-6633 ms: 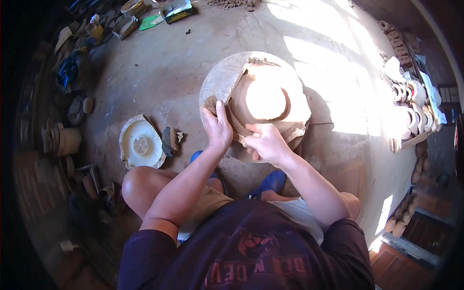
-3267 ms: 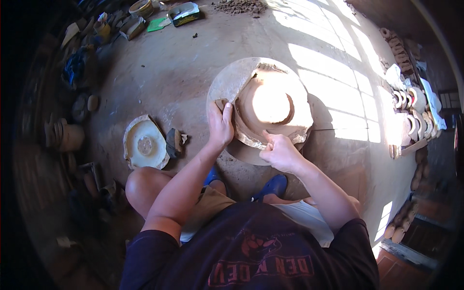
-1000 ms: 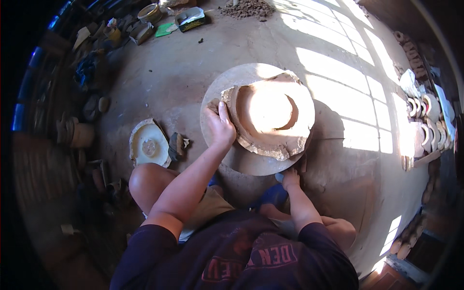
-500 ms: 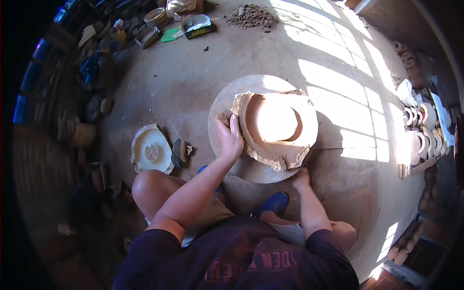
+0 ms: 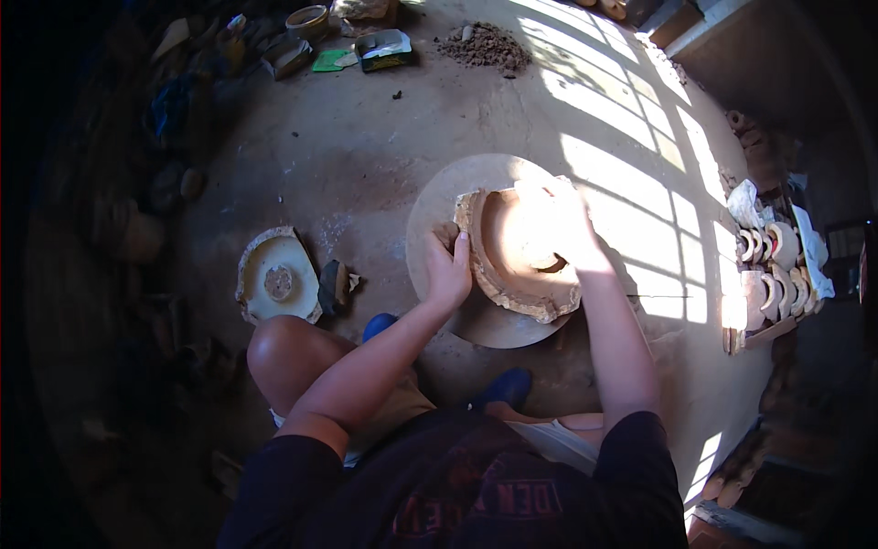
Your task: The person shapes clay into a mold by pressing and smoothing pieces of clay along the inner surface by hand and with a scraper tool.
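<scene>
A round, rough-edged plaster mould [image 5: 523,300] with a hollow middle rests on a pale round wheel head [image 5: 434,197] in front of me. My left hand [image 5: 448,274] grips the mould's left side, thumb on top of the rim and fingers around the outer edge. Over the mould's right side reaches my right hand [image 5: 567,224]; sunlight washes out its fingers, so what they touch cannot be made out. The mould's right rim is partly covered by that hand and forearm.
Left of the wheel lies another mould piece [image 5: 265,297], beside a dark chunk [image 5: 335,287]. Crumbled clay [image 5: 485,48] is heaped at the far side, near a small box [image 5: 382,53]. Curved clay pieces [image 5: 773,297] stand in rows at the right. My knee [image 5: 283,352] is near the mould piece.
My right hand has moved up from the wheel's near edge to the mould's right side. My left hand keeps its hold on the rim. The whole view has shifted slightly.
</scene>
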`<state>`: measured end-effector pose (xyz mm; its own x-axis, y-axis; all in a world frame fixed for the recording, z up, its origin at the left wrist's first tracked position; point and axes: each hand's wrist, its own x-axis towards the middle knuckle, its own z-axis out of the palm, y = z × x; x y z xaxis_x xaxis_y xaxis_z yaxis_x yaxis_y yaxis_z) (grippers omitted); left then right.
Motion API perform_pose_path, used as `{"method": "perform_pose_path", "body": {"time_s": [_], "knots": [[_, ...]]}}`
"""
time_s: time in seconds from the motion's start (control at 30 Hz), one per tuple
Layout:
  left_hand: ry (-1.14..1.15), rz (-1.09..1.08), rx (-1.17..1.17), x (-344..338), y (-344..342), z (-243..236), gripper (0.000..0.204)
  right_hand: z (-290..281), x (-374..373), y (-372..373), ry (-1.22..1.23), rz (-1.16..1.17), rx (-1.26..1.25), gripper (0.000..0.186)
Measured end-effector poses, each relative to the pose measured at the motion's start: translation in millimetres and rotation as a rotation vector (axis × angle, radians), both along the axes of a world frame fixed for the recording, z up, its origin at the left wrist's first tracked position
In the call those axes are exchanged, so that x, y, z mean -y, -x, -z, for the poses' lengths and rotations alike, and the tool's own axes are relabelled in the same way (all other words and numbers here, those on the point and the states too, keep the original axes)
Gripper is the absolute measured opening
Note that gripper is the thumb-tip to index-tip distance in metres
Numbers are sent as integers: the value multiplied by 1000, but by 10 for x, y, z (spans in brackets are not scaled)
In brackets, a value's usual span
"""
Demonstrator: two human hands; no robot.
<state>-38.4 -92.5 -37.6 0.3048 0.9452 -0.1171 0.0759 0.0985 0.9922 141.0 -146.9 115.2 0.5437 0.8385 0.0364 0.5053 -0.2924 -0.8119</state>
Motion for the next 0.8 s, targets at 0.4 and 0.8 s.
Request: {"method": "perform_pose_path", "body": {"time_s": [0.4, 0.8], "knots": [[58, 68, -20, -15, 47, -102, 42, 528, -624, 90, 257, -168, 598, 26], [81, 78, -61, -65, 9, -257, 42, 675, -499, 98, 172, -97, 582, 31]]}}
